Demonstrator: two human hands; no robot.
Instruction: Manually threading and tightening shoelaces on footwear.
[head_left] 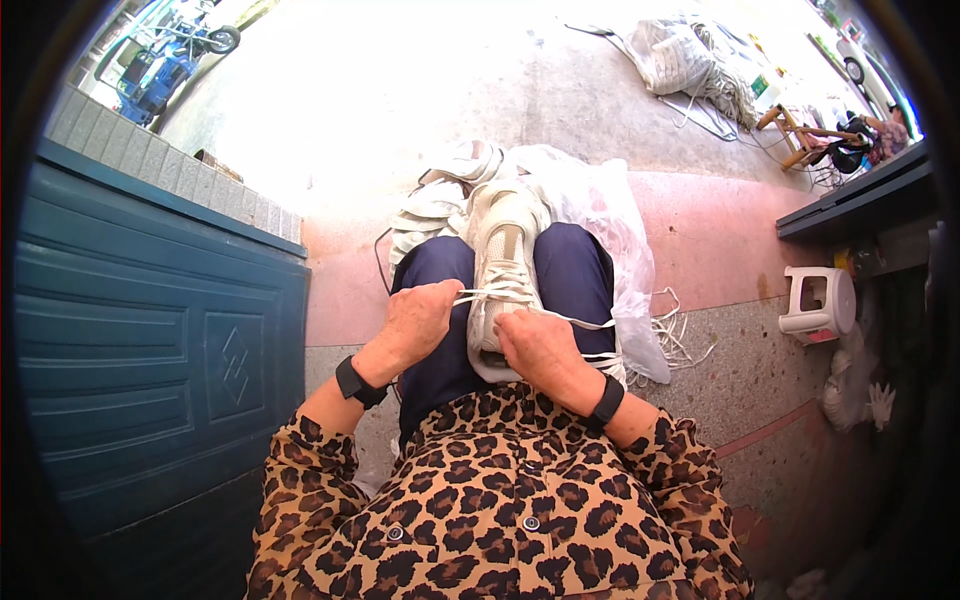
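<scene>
A white and beige sneaker point(500, 245) is held between my knees, its heel opening toward me and its toe pointing away. White shoelace point(516, 287) crosses its front through the eyelets. On the left side, my left hand point(424, 314) is closed in a pinch on a lace end, drawn out sideways from the shoe. My right hand point(545, 350) grips the sneaker's right side near the collar, fingers curled against it; whether a lace is also pinched there is hidden. Another stretch of lace runs out to the right past that hand.
More pale shoes point(425, 215) are piled beyond my knees, beside a white plastic bag point(610, 215). Loose laces point(675, 335) hang at right. A white stool point(818, 305) stands farther right, and a blue panelled door point(150, 330) at left. Bundled bags point(690, 65) lie farther off.
</scene>
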